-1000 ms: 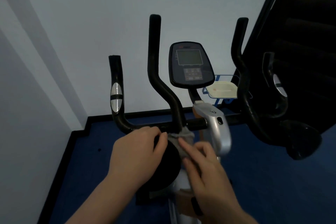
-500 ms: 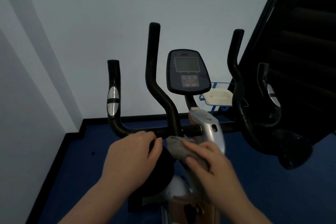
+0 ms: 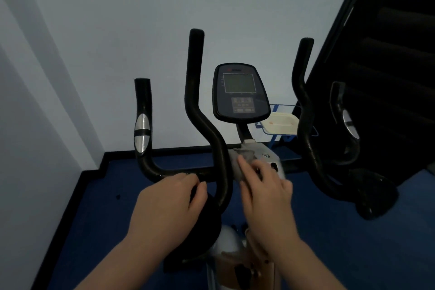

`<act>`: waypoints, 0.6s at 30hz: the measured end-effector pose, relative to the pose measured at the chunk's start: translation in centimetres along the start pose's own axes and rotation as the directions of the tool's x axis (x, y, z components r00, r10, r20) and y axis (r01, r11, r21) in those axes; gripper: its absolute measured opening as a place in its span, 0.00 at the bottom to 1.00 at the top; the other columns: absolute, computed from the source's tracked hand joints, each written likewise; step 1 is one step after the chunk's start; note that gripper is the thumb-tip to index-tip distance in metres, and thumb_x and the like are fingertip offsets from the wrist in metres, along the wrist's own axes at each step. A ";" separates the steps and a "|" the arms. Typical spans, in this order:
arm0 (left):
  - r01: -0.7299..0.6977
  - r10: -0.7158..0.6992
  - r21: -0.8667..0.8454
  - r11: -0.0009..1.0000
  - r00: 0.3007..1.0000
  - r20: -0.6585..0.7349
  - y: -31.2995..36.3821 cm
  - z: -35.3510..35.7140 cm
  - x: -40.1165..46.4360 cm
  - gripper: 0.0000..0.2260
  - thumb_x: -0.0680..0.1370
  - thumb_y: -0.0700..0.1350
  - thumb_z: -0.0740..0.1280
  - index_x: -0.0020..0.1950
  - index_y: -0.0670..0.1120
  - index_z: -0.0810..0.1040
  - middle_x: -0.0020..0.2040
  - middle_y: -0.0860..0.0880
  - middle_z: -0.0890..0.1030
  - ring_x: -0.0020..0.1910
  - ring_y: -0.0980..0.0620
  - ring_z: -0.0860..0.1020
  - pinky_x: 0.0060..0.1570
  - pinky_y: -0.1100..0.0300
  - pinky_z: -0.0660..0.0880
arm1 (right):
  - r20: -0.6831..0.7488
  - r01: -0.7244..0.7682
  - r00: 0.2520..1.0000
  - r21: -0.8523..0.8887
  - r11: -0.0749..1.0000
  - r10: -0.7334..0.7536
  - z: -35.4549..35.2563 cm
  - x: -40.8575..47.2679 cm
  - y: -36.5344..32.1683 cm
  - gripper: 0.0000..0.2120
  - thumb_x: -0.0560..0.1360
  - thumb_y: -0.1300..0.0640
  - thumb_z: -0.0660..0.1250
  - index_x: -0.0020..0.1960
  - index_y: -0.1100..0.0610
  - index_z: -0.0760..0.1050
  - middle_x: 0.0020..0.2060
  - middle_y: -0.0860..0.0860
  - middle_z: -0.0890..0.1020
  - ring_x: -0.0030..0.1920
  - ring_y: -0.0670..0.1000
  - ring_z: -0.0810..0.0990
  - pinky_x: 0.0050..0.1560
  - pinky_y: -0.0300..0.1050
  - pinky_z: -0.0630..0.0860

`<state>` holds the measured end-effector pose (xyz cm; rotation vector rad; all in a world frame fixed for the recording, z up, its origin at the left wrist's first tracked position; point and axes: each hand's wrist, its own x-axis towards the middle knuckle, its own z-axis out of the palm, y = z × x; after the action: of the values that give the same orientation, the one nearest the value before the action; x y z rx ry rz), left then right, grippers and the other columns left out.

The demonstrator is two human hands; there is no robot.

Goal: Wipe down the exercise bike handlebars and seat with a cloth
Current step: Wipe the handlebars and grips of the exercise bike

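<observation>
The exercise bike's black handlebars (image 3: 200,110) rise in front of me, with a console (image 3: 240,92) between the two inner bars. My right hand (image 3: 263,186) presses a grey cloth (image 3: 242,160) against the silver stem at the middle of the crossbar, fingers laid over the cloth. My left hand (image 3: 169,202) rests on a black round part just below the crossbar, left of the inner bar, fingers curled over its edge. The seat is not in view.
A white wall stands close behind and to the left. A dark staircase (image 3: 388,54) fills the right side. A white tray (image 3: 280,122) sits on a blue rack behind the console. The floor (image 3: 353,242) is blue.
My right hand has moved the cloth up and forward, from beside the black round part to the silver stem by the crossbar. My left hand has stayed in place.
</observation>
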<state>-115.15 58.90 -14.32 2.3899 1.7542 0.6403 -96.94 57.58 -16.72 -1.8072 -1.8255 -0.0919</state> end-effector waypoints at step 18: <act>-0.099 0.111 -0.183 0.978 0.992 0.055 -0.6 -0.1 0.7 0.15 0.78 0.60 0.47 0.41 0.56 0.69 0.38 0.57 0.72 0.38 0.60 0.72 0.37 0.63 0.69 | 0.049 -0.169 0.984 -0.020 0.985 0.170 0.3 4.6 -1.9 0.13 0.80 0.55 0.62 0.64 0.49 0.76 0.56 0.46 0.80 0.57 0.50 0.75 0.56 0.45 0.70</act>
<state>-115.56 59.79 -14.26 2.3630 1.4843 0.6930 -98.51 61.62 -14.34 -1.9850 -1.7007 0.0043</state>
